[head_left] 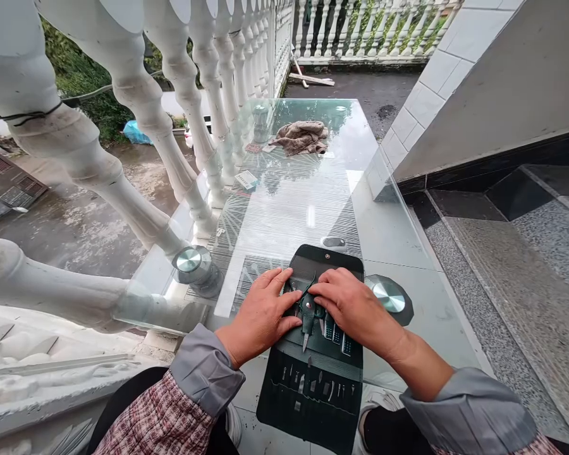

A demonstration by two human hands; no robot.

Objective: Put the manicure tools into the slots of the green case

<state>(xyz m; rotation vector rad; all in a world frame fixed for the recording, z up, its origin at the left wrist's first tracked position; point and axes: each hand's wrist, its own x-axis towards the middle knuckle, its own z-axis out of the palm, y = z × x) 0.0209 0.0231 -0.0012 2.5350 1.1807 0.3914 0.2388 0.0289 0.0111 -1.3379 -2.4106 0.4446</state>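
An unfolded black manicure case [308,414] lies on the glass table, its near part overhanging the near edge. Several small metal tools [313,382] stand in its lower pockets, and nail clippers [346,344] sit higher up on the right. A dark-handled tool [312,278] with a pointed silver tip lies along the middle, beneath a strap with a snap button [308,305]. My left hand [263,313] rests on the case's left side, fingers apart, index fingertip by the handles. Curled over the tool's right side, my right hand [348,303] pinches around its handles; its fingertips are partly hidden.
Further back on the glass table [398,227] are a crumpled brown cloth [301,138], a small card box [246,180] and a grey-white oval object [333,242]. White balusters [146,114] line the left. Stone steps [502,253] rise on the right.
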